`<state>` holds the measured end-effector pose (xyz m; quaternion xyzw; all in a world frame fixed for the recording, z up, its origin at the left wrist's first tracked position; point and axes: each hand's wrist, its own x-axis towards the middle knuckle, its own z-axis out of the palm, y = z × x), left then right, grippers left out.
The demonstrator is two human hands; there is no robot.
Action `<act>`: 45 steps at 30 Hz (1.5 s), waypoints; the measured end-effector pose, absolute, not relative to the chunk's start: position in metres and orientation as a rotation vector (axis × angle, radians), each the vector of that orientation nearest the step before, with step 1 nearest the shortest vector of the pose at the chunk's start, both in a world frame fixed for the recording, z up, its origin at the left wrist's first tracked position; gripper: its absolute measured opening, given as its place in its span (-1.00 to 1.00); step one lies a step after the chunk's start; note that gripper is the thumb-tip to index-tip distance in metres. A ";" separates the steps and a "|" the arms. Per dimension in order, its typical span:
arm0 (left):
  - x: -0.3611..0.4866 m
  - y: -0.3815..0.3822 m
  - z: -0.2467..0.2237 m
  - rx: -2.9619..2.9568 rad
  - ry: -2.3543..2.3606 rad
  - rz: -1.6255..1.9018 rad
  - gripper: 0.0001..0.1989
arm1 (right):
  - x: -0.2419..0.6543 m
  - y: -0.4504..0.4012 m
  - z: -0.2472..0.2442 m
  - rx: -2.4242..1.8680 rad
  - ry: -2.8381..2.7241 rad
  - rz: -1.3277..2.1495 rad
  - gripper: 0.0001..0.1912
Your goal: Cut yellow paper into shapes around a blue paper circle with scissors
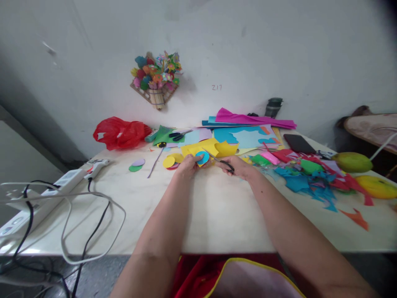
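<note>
Between the thumb and fingers of my left hand (188, 164) is a blue paper circle (203, 158), with yellow paper showing behind it. My right hand (235, 166) grips black-handled scissors (228, 165), their blades pointing left toward the blue circle. Whether the blades touch the paper is too small to tell. Just beyond both hands lies yellow paper (201, 147). Left of my left hand are several yellow paper circles (169, 161) with a red edge showing beneath. Farther left, a lilac circle (138, 162) overlaps a green circle (135, 169).
Colored paper scraps (304, 178) spread at the right, near a dark phone (299, 144) and a green mango-like fruit (353, 162). Coloured sheets (242, 134), a second pair of scissors (178, 135) and a red plastic bag (120, 132) lie toward the back. A power strip (43, 203) with cables stands left.
</note>
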<state>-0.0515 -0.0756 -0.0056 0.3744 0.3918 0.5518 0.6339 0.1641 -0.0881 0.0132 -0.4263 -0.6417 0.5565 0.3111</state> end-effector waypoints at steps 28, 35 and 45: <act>-0.047 -0.087 0.000 1.005 0.829 1.248 -0.65 | 0.163 -0.094 0.019 -1.111 -1.660 1.507 -0.77; -0.050 -0.086 0.000 1.009 0.833 1.241 -0.65 | 0.165 -0.094 0.020 -1.118 -1.693 1.506 -0.74; -0.055 -0.090 0.005 0.911 0.892 1.197 -0.77 | 0.166 -0.092 0.019 -1.135 -1.729 1.505 -0.72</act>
